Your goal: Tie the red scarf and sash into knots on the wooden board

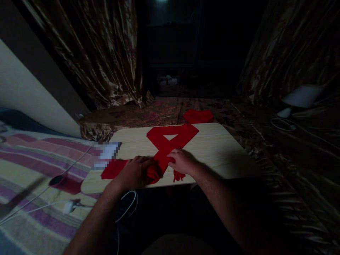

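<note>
A red scarf (172, 128) with a fringed end lies on the pale wooden tabletop (209, 148). Its far part forms a loop, and two strips cross near the middle. My left hand (136, 171) rests palm down over the bunched near-left part, fingers laid across the fabric. Beside the crossing, my right hand (182, 161) has its thumb and fingers closed on the scarf's edge, just above the fringe. The left portion of the scarf stretches out beyond my left hand. Cloth beneath both palms is hidden.
Another red cloth piece (198, 116) lies beyond the far edge. A blurred paper or packet (106, 154) sits at the table's left. A striped bed cover (39, 184) holds a dark red round object (65, 184), cables and a white charger (69, 207). A white lamp (302, 96) stands right.
</note>
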The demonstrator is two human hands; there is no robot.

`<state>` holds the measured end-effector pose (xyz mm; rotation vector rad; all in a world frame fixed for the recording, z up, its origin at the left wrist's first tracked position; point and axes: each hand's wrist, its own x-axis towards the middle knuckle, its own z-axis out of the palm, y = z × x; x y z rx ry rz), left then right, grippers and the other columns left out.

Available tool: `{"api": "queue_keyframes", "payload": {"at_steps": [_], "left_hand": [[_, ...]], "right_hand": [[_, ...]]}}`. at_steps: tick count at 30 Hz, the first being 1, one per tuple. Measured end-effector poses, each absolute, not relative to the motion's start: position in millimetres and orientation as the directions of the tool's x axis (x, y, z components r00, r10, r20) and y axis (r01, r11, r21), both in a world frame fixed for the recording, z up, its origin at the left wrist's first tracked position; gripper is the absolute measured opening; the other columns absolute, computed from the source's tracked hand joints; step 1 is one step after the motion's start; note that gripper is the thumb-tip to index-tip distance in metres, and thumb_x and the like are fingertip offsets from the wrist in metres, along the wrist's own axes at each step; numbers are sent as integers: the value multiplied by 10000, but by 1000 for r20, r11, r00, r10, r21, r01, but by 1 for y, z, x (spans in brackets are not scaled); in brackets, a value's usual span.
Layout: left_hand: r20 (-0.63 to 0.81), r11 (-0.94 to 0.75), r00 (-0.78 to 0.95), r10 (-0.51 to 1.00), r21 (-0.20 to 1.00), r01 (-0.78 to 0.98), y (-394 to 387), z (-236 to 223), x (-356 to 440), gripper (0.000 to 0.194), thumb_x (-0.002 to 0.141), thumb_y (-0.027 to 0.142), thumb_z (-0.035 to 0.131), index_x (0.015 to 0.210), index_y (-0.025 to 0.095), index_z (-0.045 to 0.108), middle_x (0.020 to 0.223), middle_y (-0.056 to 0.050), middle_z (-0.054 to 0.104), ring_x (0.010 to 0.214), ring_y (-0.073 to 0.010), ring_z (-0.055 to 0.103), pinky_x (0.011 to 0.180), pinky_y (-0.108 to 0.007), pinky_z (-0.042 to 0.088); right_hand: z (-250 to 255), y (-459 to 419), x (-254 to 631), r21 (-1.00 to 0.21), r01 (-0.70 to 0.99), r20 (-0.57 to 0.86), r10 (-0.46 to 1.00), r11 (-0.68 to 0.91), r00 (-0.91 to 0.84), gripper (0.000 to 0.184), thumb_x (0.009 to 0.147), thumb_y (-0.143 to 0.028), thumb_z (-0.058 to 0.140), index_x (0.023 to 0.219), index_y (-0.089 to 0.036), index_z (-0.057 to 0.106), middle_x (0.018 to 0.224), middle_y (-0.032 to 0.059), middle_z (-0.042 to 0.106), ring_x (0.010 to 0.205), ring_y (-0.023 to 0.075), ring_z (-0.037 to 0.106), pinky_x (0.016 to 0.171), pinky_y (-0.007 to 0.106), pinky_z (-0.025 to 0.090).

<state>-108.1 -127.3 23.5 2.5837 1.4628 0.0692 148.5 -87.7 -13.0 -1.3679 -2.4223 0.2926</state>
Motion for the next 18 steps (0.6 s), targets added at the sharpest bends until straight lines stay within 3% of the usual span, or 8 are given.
{"api": "queue_keyframes", "payload": {"at_steps": [6,9,12,15,18], "left_hand": [[-66,-528,566,822,288,799,-130,29,-96,771,832,599,648,1514,283,479,1602,-111,431,1462,-338,397,1228,-580,204],[-7,-510,552,834,373,775,-130,32,-80,674,912,575,552,1498,244,512,1510,-124,544,1364,-299,511,1175,-471,341],[31,-490,518,855,374,787,-125,29,-64,470,956,469,493,1316,221,666,1270,-124,704,1127,-266,650,976,-375,487],[23,-456,471,882,301,838,-119,23,-56,358,943,417,497,1110,209,736,1089,-121,752,969,-263,685,851,-359,503],[3,-438,458,889,298,848,-114,20,-54,316,939,382,496,1049,226,747,1039,-104,764,901,-246,698,793,-338,496]], "right_hand": [[-8,-91,147,-348,799,171,871,490,-460,358,878,-329,677,1219,-237,735,1202,56,717,1091,195,660,991,282,466],[-4,-93,145,-317,807,170,867,498,-468,346,872,-320,685,1203,-235,735,1182,61,723,1084,206,663,980,302,476],[3,-96,142,-249,819,145,856,516,-496,293,879,-268,670,1158,-214,746,1144,86,735,1060,233,675,949,333,496],[10,-99,136,-139,848,80,859,512,-506,251,899,-144,586,1082,-169,756,1077,141,747,1009,258,697,884,354,524],[11,-98,127,-25,871,49,870,491,-490,284,887,-67,525,1045,-135,752,1044,190,742,976,275,712,834,365,543]]}}
